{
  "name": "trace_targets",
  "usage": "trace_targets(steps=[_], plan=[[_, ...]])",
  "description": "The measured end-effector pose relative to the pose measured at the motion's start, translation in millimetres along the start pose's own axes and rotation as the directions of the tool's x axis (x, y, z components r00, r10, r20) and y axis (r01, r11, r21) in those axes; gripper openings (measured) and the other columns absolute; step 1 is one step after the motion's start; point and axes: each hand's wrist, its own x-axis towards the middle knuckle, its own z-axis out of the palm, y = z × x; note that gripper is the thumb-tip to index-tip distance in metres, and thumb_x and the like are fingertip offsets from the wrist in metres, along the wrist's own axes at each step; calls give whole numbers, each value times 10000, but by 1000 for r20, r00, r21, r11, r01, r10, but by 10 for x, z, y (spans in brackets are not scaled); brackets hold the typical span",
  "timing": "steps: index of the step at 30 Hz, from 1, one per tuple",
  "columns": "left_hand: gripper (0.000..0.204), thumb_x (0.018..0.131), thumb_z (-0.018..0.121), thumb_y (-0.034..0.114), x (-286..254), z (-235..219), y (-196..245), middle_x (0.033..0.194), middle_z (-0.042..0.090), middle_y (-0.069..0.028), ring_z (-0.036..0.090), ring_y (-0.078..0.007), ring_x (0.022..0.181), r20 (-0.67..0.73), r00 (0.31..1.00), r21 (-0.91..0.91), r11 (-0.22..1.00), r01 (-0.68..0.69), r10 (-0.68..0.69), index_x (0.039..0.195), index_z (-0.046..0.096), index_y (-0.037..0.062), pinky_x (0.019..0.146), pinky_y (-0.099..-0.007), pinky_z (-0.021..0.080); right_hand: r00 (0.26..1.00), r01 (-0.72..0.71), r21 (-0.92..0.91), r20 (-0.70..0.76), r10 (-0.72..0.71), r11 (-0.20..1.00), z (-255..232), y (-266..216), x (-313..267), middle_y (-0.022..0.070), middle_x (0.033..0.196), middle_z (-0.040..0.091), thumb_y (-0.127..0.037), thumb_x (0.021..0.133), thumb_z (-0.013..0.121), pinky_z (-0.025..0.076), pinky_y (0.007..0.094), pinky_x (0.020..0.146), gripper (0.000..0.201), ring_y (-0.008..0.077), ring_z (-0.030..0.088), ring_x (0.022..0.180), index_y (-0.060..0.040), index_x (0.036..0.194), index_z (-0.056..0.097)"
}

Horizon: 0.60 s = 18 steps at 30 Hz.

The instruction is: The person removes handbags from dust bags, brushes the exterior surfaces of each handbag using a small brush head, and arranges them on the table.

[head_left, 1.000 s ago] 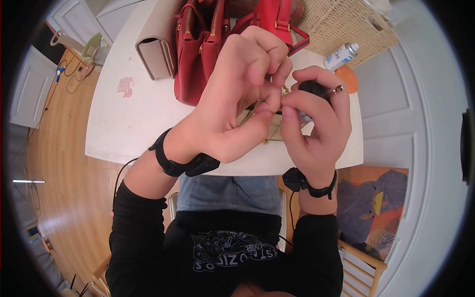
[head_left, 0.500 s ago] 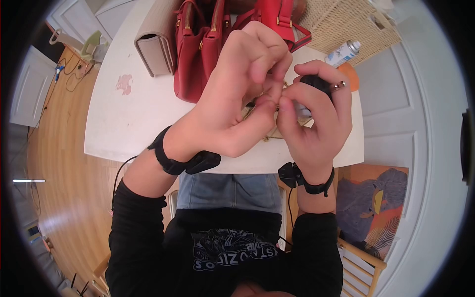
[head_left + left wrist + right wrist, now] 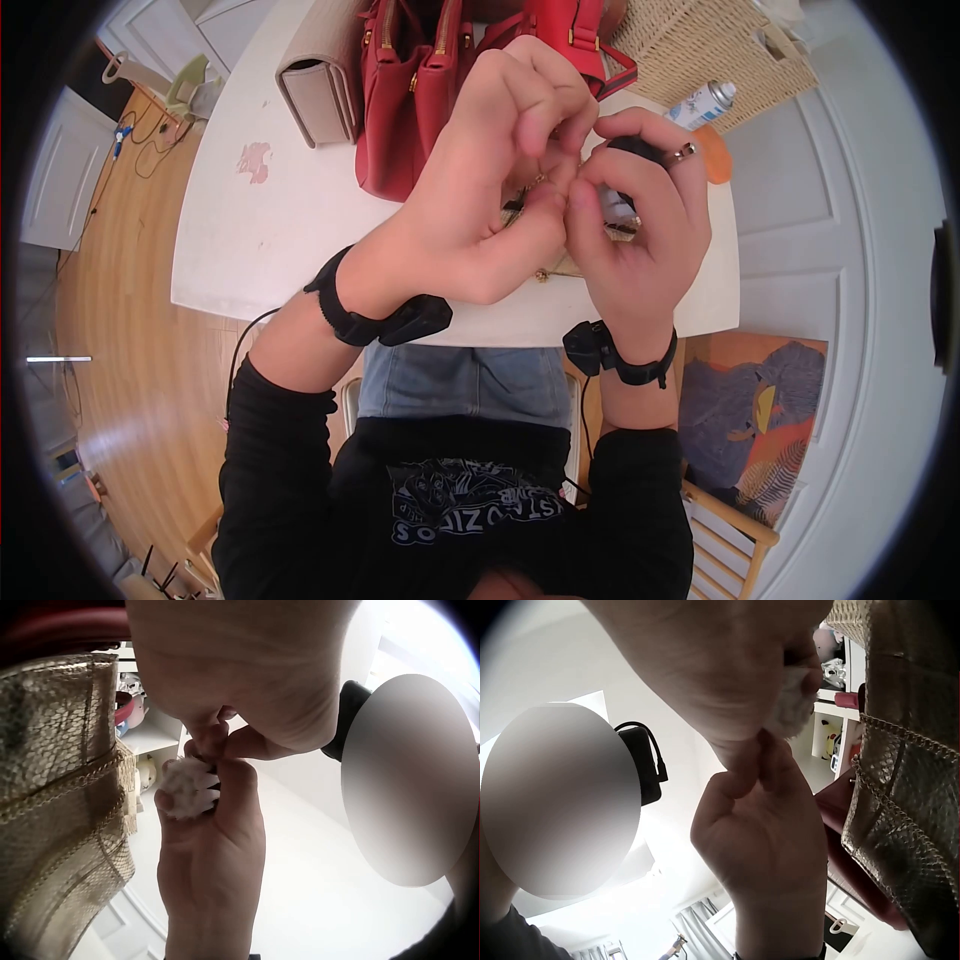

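Both hands have risen slightly. Left hand and right hand now pinch together at a small white fluffy piece above the gold bag; fine fiddling continues.

Both hands raised together, left hand and right hand fingers curled, fingertips pinching

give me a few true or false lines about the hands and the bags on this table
1. Both hands meet fingertip to fingertip above the table. True.
2. The right hand wears a ring. True.
3. The bags behind the hands are blue. False: the red handbags are red, with a beige bag beside them.
4. The left hand rests flat on the table. False: it is raised, fingers curled toward the right hand.
5. A spray can lies by the wicker basket. True.
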Motion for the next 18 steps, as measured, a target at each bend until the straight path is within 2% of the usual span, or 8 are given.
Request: trace_targets(steps=[9, 11, 14, 16, 18], plan=[[482, 714, 415, -186, -3, 18, 36, 1116, 307, -107, 364, -234, 1009, 3, 1000, -21, 1000, 22, -22, 1062, 287, 121, 801, -267, 410, 998, 54, 1, 9, -54, 999, -41, 58, 27, 134, 1199, 651, 79, 763, 797, 548, 312, 708, 270, 215, 651, 887, -65, 979, 722], [469, 727, 414, -181, -11, 10, 31, 1113, 303, -105, 366, -233, 1017, -7, 998, -177, 983, 55, -57, 1061, 284, 123, 807, -271, 411, 998, 58, 6, 19, -58, 998, -60, 39, 17, 136, 1205, 648, 79, 764, 800, 549, 317, 716, 273, 221, 651, 897, -67, 982, 723], [460, 738, 410, -179, -6, -4, 37, 1120, 315, -107, 376, -231, 1025, 5, 998, -129, 989, 69, -69, 1061, 283, 122, 823, -277, 413, 999, 38, 6, 28, -38, 999, -59, 38, 30, 141, 1208, 644, 66, 758, 823, 559, 327, 736, 285, 232, 662, 916, -73, 988, 726], [459, 739, 408, -181, -9, 14, 24, 1123, 326, -109, 383, -229, 1026, -3, 998, -125, 990, 66, -67, 1060, 282, 121, 831, -282, 414, 994, 105, -57, 41, -103, 993, -88, 41, 55, 146, 1206, 642, 48, 753, 844, 566, 330, 745, 285, 241, 676, 934, -76, 983, 731], [457, 740, 406, -183, -19, 21, 16, 1126, 337, -110, 391, -228, 1027, -9, 998, -124, 990, 61, -63, 1059, 282, 120, 840, -288, 415, 993, 109, -74, 47, -106, 991, -90, 42, 54, 144, 1203, 642, 42, 742, 853, 568, 331, 748, 291, 245, 680, 941, -78, 979, 733]])
